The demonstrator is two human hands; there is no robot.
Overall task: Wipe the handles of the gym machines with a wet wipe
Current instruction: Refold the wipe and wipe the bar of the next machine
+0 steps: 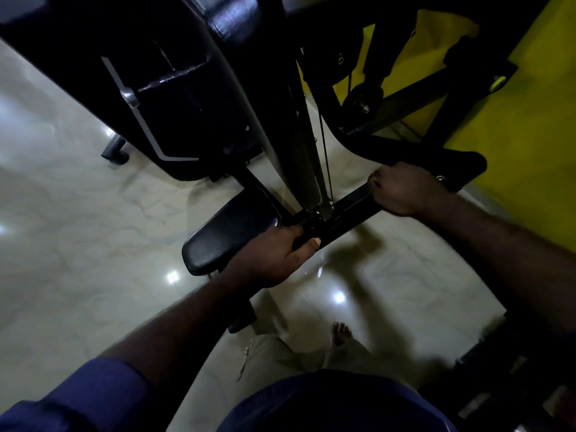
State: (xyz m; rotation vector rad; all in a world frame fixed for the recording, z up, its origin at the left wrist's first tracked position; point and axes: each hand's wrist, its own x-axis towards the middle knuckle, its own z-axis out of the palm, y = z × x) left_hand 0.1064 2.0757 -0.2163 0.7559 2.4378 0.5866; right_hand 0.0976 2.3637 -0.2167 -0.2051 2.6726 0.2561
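**Q:** As seen from above, what surface and room are present?

**A:** Glossy, pale, marble-patterned floor (78,213) with bright light reflections. Yellow wall (536,88) at right. Black machine frame (187,88) at upper centre.

**Q:** Orientation of the handle?

**A:** The black handle bar (349,216) hangs above the floor. Its long axis runs diagonally, lower left to upper right in view. A cable (324,151) meets the bar between the two hands.

**Q:** Position relative to each hand?

**A:** The left hand (274,257) grips the bar left of the cable, fingers wrapped under, thumb laid across the top. A black padded seat (230,232) shows just behind that hand. The right hand (402,188) grips the upper-right part, fingers curled fully round it.
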